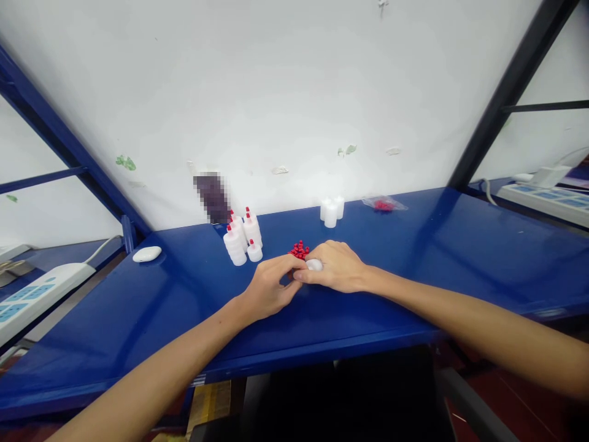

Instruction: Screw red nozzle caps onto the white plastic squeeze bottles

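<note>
Near the middle of the blue table, my right hand (338,266) is wrapped round a small white bottle (315,264), which lies tilted with its far end hidden by the fingers. My left hand (271,285) meets it from the left, thumb and fingers pinched together at the bottle's left end; what they pinch is too small to make out. Just behind the hands is a pile of small red caps (300,248). To the left stand several white bottles with red tips (237,240), and one more (254,251) stands in front.
Several white bottles without tips (330,215) stand near the wall. A clear bag with red pieces (384,205) lies at the back right. A white oval case (147,253) is at the left; a power strip (41,294) lies beyond the left edge.
</note>
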### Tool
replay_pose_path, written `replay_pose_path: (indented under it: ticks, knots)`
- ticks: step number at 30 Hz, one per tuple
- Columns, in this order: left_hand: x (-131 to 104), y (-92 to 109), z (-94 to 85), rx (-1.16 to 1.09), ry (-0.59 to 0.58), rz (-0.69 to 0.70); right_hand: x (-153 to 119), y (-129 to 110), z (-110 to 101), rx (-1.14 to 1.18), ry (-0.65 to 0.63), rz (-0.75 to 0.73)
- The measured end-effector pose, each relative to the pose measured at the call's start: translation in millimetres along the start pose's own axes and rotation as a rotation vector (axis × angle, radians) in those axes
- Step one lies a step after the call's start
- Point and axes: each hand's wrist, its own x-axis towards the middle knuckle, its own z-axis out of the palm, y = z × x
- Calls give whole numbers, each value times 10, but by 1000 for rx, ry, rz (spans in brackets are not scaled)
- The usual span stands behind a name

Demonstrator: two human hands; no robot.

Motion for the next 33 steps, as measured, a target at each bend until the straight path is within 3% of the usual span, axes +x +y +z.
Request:
replay_pose_path:
  ticks: [6, 9, 11, 14, 16, 19, 23, 28, 30, 33]
  knots:
    - [3, 1, 9, 16, 9, 26, -4, -4, 19, 26, 57, -50]
    - [40, -43, -71, 20, 62, 66, 6, 60, 27, 109, 69, -108]
    - [78, -131, -212, 106, 119, 79, 20, 126, 28, 191, 82, -138]
    - [123, -333, -523, 432, 181, 59, 46, 217, 29, 339, 154, -122]
    - [125, -467, -719, 646, 183, -22, 59, 254, 31, 430, 205, -101]
    - [95, -598, -876, 786, 83, -115, 67, 280, 45, 496, 303, -121]
    - [58, -646, -856, 822, -61, -170, 67, 348, 98, 540, 445, -177]
    - [51, -645, -789, 849, -134, -176, 88, 479, 161, 781, 467, -300]
    - [54, -644, -794, 851, -136, -170, 97, 494, 166, 870, 454, -303]
    - [64, -613, -806, 817, -47, -122, 100, 476, 154, 935, 425, -299]
